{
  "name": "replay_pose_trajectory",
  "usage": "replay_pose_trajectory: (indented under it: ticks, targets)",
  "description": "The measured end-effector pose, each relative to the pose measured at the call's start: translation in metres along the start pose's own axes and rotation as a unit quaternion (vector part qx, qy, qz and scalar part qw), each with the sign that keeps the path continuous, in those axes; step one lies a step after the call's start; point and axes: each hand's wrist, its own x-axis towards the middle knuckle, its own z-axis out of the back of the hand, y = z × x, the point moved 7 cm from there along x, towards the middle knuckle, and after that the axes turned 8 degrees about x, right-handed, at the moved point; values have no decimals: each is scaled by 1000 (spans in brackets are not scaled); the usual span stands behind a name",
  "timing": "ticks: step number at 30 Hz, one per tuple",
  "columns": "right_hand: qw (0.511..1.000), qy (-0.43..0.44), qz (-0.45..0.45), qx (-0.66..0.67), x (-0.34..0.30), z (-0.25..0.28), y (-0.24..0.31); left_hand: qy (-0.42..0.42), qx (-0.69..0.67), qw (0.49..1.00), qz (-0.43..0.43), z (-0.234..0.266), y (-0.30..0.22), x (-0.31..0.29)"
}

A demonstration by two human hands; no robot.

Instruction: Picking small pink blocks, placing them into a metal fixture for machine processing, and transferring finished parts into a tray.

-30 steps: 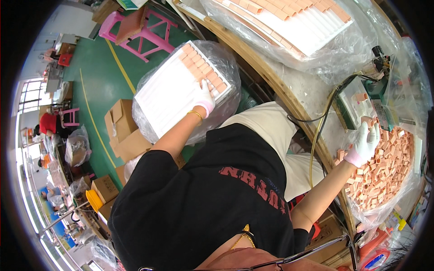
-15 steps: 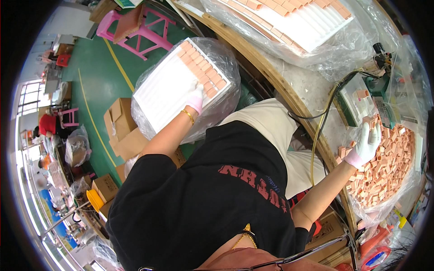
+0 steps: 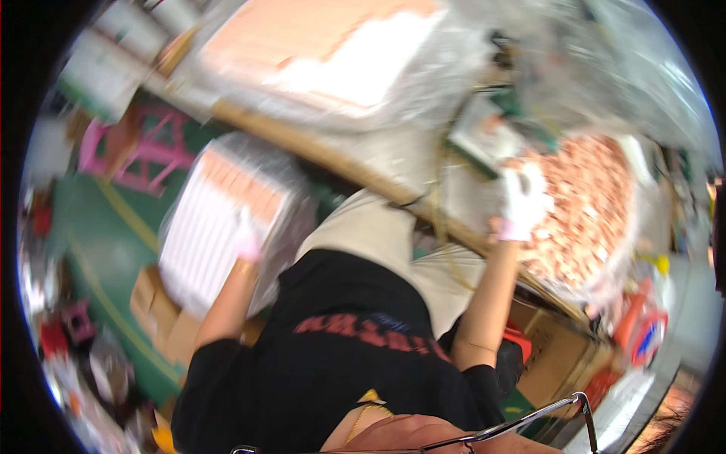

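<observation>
My left hand point(image 3: 246, 236), in a white glove with a pink cuff, is over the white grooved tray point(image 3: 193, 257), just below the rows of small peach blocks point(image 3: 242, 185). Motion smears its fingers, so their closure is unclear. On the right, my gloved right hand point(image 3: 524, 200) has its fingers pinched together at a small peach block point(image 3: 514, 163), which is blurred. That hand is beside a small green bench device with a clear top point(image 3: 484, 136), at the left edge of a large heap of loose peach blocks point(image 3: 582, 216).
A larger white tray point(image 3: 355, 72), mostly covered with peach blocks, lies on plastic sheeting across the wooden-edged bench point(image 3: 302, 147). A pink stool point(image 3: 155, 147) stands at the left. Cardboard boxes point(image 3: 155, 303) are beside the near tray, others point(image 3: 556, 352) under the bench.
The whole view has swung, shifting bench, trays and heap leftward, and has blurred. My left hand stays at the near tray. My right hand stays between the device and the heap.
</observation>
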Motion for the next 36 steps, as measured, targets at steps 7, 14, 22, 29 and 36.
replay_pose_trajectory:
  ticks: [7, 14, 22, 29, 36]
  targets:
    - [995, -13, 41, 94, 18, -19, -1, 151, 81, 790, -588, -163, -228, -191]
    - [997, -32, 37, 64, 51, -32, -10, 161, 258, 653, -694, -378, -302, -210]
    - [895, 103, -146, 409, 8, -35, 4, 293, 198, 608, -711, -355, -289, -224]
    - [802, 186, -282, 492, -45, -33, 37, 594, 21, 776, -213, -305, -217, -221]
    - [794, 202, -311, 483, -62, -40, 36, 596, -21, 787, -157, -295, -207, -219]
